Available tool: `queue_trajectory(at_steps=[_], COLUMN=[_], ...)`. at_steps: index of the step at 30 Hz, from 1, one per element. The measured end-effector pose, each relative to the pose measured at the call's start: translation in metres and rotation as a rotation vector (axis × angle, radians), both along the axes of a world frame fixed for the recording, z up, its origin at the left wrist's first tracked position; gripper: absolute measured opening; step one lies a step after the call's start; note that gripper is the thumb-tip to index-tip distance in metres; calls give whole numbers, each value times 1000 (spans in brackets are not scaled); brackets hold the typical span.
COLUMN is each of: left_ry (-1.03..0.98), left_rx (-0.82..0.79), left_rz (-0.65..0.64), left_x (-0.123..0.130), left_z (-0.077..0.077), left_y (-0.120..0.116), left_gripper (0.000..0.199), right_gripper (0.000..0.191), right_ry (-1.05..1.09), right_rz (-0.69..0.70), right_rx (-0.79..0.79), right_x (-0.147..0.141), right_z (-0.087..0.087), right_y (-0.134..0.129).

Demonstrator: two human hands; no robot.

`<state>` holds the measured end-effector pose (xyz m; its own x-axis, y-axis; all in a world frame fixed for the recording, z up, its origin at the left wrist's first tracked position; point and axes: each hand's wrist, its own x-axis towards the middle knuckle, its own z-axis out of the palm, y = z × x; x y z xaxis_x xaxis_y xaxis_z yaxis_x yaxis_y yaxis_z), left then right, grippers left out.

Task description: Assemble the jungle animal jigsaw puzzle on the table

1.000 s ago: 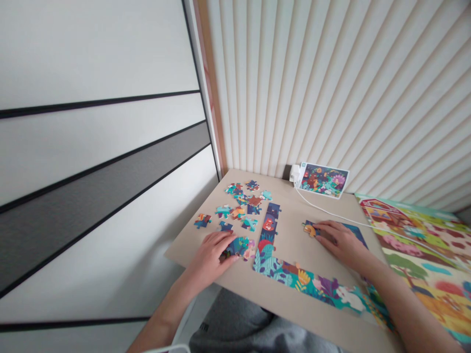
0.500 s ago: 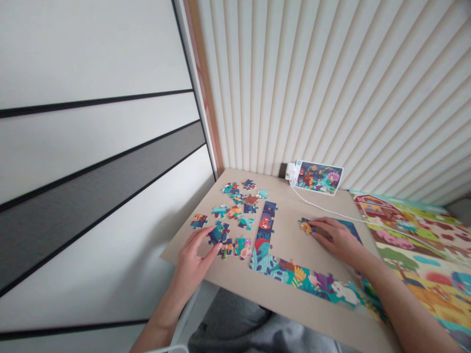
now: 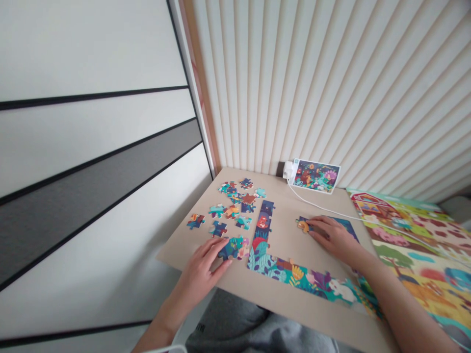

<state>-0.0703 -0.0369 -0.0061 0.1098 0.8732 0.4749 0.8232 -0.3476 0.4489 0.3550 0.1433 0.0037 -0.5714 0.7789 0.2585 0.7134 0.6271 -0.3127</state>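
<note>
Flat on the beige board (image 3: 283,235), my right hand (image 3: 331,240) lies open, fingertips (image 3: 312,226) pinning a small orange-and-navy cardboard jigsaw piece (image 3: 303,225) without gripping; just ahead of my open left hand (image 3: 200,277), a joined teal-and-navy piece cluster (image 3: 231,248) touches my left fingertips (image 3: 222,257), best pressed lightly and evenly

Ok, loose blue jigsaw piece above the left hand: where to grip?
Pinch the blue jigsaw piece across its knobbed edges, from straight above, left hand. It lies flat on the beige board, so no underside is reachable, and it sits apart from its neighbours.
</note>
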Motion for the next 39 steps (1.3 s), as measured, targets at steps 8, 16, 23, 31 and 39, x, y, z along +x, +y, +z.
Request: queue_trajectory(at_steps=[8, 16, 23, 31, 39], left_ry=[36, 109, 163, 174, 142], left_rx=[7, 23, 38, 91, 98], left_rz=[16, -10, -28, -71, -136], left_x=[-8, 3, 8, 9, 18], left_z=[2, 8, 5, 15, 20], left_y=[9, 13, 17, 17, 10], left_gripper=[43, 45, 43, 34, 30], right_gripper=[35, 35, 34, 34, 35], right_ry=[0, -12, -6, -13, -30], right_rz=[-9, -8, -18, 9, 22], right_rx=[-3, 19, 29, 34, 57], right_x=[-2, -4, -5, -5, -5], right_z=[3, 4, 6, 8, 3], right_y=[-3, -4, -6, -6, -3])
